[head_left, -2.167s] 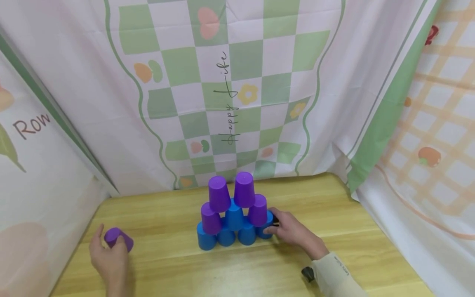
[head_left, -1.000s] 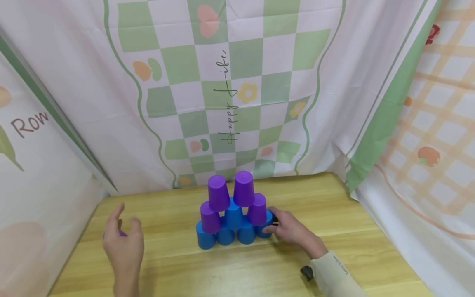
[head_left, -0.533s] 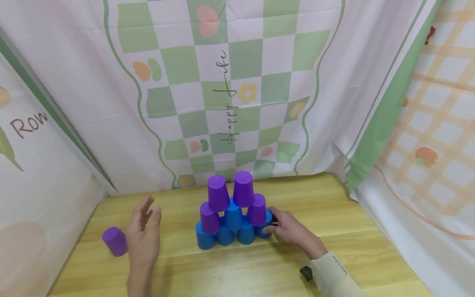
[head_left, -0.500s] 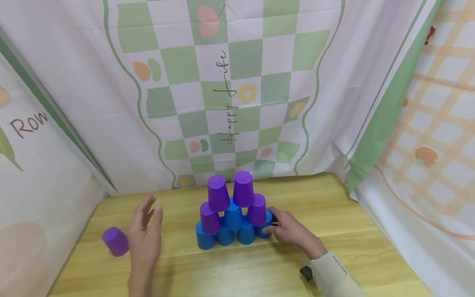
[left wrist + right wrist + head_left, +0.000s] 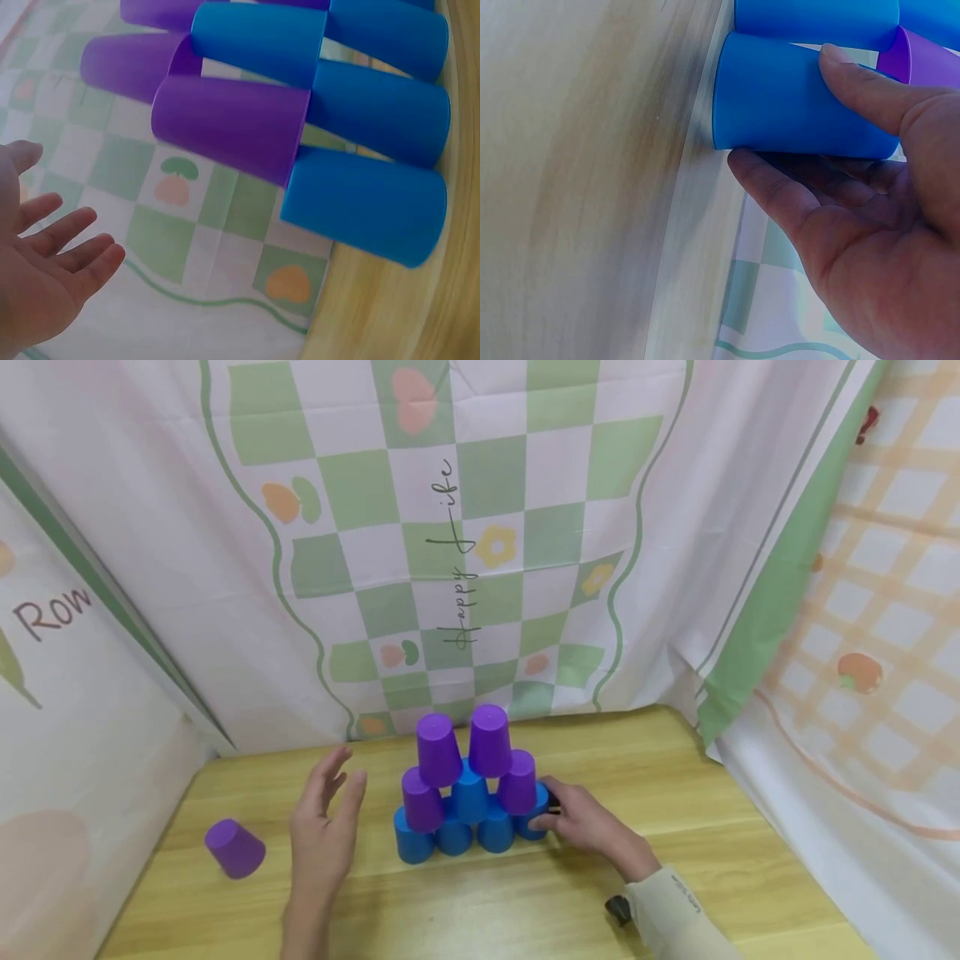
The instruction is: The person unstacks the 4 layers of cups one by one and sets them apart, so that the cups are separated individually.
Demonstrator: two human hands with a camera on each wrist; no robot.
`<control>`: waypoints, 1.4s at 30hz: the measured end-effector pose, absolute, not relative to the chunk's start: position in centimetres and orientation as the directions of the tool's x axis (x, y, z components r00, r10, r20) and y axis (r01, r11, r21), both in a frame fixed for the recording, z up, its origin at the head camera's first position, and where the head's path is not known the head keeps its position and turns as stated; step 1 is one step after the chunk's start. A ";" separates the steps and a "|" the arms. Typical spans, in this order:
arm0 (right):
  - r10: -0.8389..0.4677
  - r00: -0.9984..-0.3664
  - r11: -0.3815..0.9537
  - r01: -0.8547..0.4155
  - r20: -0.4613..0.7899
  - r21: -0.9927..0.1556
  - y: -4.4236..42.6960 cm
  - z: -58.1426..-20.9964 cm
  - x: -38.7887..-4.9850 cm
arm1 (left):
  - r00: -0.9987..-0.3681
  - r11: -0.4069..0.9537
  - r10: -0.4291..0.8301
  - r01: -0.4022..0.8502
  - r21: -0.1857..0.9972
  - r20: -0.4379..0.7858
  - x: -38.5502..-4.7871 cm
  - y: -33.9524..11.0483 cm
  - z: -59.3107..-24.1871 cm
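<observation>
Upside-down cups stand stacked mid-table: several blue cups [image 5: 414, 837] at the bottom, then a purple, a blue [image 5: 469, 795] and a purple cup, then two purple cups [image 5: 438, 752] side by side on top. My right hand [image 5: 588, 822] grips the rightmost bottom blue cup [image 5: 802, 97], thumb on its near face, fingers along its other side. Between the stack and a lone upside-down purple cup [image 5: 235, 849] at the left, my left hand [image 5: 322, 843] hangs with fingers spread, holding nothing. The left wrist view shows its palm [image 5: 37, 292] apart from the stack.
The wooden table [image 5: 465, 910] ends at a green-and-white checkered curtain [image 5: 495, 477] close behind the stack. Printed cloth also hangs on the left and right sides. A small black object [image 5: 618, 910] sits at the right sleeve.
My left hand set the lone purple cup down at the left, released it and moved right toward the stack. My right hand has stayed on the blue cup, and the stack is unchanged.
</observation>
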State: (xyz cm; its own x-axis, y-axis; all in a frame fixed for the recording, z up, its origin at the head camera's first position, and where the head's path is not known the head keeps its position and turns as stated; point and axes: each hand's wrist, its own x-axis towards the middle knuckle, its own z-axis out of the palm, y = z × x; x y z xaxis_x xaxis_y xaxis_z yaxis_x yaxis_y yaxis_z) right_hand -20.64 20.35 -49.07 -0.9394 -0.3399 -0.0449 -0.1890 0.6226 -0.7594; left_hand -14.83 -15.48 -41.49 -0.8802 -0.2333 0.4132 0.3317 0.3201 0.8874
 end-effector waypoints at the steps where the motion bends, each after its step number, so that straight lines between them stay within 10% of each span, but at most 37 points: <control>1: -0.342 -0.939 0.621 -0.191 -0.044 -0.760 20.4 -49.1 -20.7 | -0.880 0.319 -0.224 0.340 0.885 0.419 -14.9 -15.2 -41.4; 42: -0.354 -0.935 0.615 -0.205 -0.035 -0.761 20.3 -48.8 -20.5 | -0.897 0.316 0.060 0.434 0.844 0.439 -18.2 -8.7 -39.4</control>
State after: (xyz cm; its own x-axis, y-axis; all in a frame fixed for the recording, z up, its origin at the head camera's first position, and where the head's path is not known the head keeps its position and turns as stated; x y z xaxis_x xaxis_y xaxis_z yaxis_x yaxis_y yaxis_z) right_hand -20.52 20.33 -48.82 -0.9345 -0.3542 -0.0345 -0.2052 0.6154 -0.7611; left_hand -18.17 -8.75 -39.43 -0.8967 0.0596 0.4387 0.4339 0.3155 0.8439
